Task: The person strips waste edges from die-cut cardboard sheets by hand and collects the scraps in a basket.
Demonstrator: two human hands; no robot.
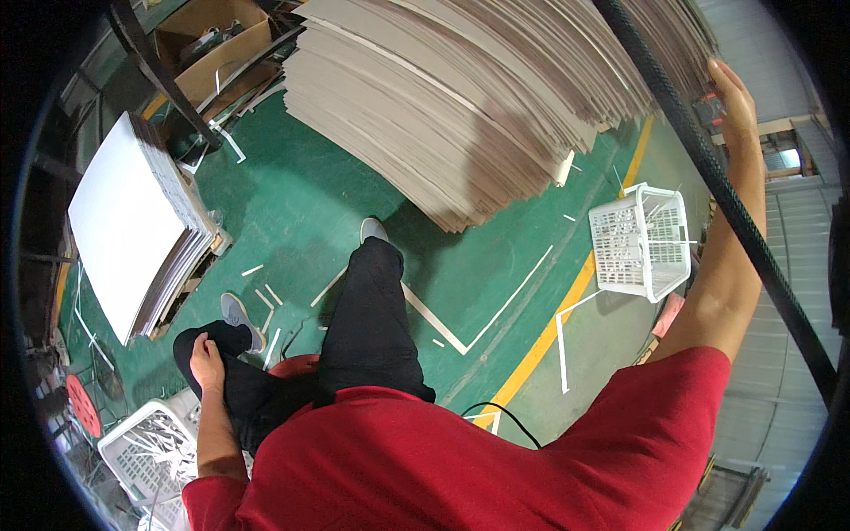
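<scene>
A tall stack of grey-brown cardboard sheets [425, 106] stands before me. My right hand [736, 99] is raised at the upper right, beside the far end of this stack; whether its fingers touch or grip a sheet cannot be told. A black braided cable or strap [704, 159] crosses in front of that arm. My left hand [207, 362] rests on my left thigh in black trousers, its fingers slightly bent, with nothing visible in it. To the left, a pile of white-topped sheets [126, 219] lies on a wooden pallet [222, 242].
White plastic baskets with offcut strips stand at the right [641, 242] and lower left [149, 451]. Narrow white strips [465, 348] lie on the green floor, which has a yellow line [531, 352]. An open cardboard box [226, 60] sits beyond a dark metal frame [159, 79].
</scene>
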